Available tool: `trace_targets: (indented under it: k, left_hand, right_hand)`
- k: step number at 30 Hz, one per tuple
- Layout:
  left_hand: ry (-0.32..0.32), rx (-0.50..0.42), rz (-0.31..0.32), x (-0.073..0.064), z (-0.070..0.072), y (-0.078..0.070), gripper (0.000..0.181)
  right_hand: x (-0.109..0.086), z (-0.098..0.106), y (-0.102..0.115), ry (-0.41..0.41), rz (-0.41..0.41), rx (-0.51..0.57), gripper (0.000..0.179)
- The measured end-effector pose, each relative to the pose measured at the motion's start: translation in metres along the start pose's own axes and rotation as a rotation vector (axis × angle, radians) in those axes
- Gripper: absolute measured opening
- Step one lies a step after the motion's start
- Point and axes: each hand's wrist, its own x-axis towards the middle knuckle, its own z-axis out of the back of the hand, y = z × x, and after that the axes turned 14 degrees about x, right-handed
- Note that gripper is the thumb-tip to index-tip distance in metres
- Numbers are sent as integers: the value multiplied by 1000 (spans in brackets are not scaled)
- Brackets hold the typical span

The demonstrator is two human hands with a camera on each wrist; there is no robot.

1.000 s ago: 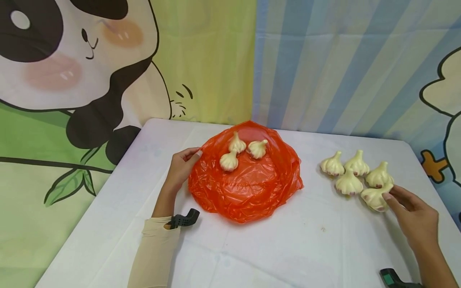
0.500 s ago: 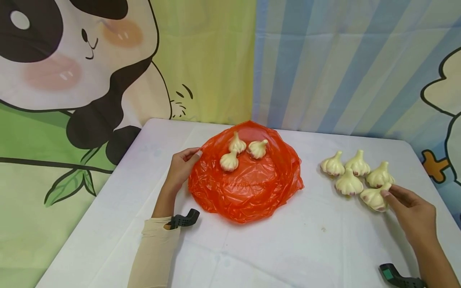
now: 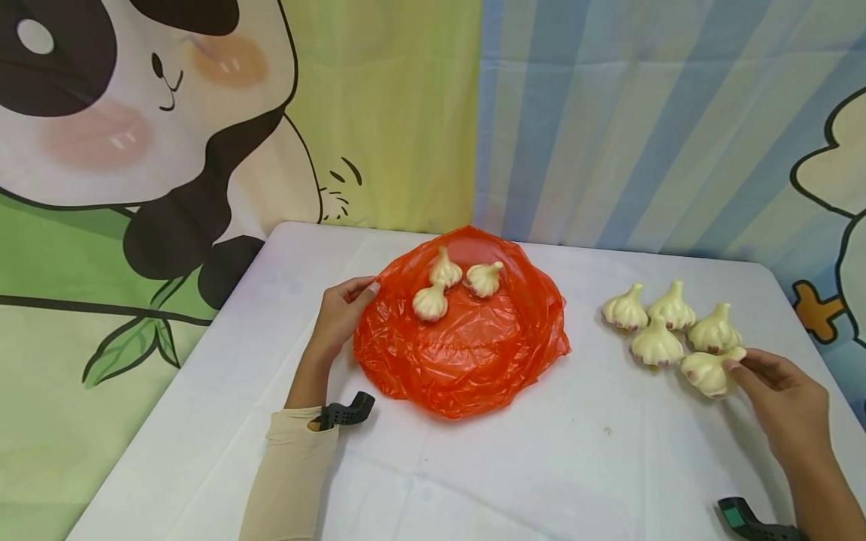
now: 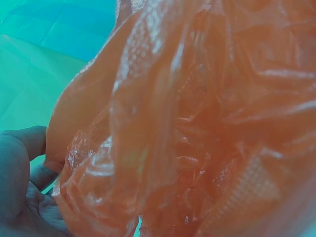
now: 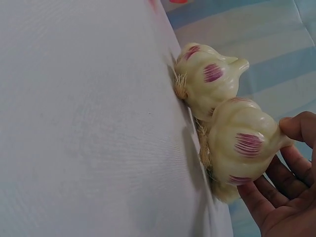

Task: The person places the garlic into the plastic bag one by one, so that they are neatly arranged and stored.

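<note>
An orange-red plastic bag [image 3: 473,368] lies spread on the table, with three garlic bulbs [image 3: 484,279] on its far part. At the bag's left edge my left hand [image 3: 340,315] pinches the film between thumb and fingers; in the left wrist view the crinkled film fills most of the picture. Over on the right, my right hand [image 3: 785,398] pinches a garlic bulb [image 5: 244,140] by its stem. That bulb leans to the right, close beside several other garlic bulbs [image 3: 656,343], which stand mostly upright. Some of the right fingers are hidden behind the bulb in the head view.
A white cloth covers the table [image 3: 541,473]. Behind it hangs a printed curtain [image 3: 392,113] with a panda and stripes. Dark camera mounts [image 3: 348,411] sit at both wrists.
My right hand has shifted slightly left, then back right, with the pinched garlic bulb tilting along with it. My left hand and the bag look unmoved.
</note>
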Motion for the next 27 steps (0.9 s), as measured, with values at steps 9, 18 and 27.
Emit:
trace_targets:
  k: [9, 18, 27]
  left_hand:
    - [2, -2, 1, 0, 1, 0, 36]
    - [8, -11, 4, -1, -1, 1, 37]
    - [5, -8, -16, -1, 0, 0, 35]
  right_hand:
    - [-1, -3, 14, 3, 50, 18, 20]
    - [-8, -13, 29, 29, 164, 70, 29]
    - [-19, -35, 53, 154, 241, 314, 33]
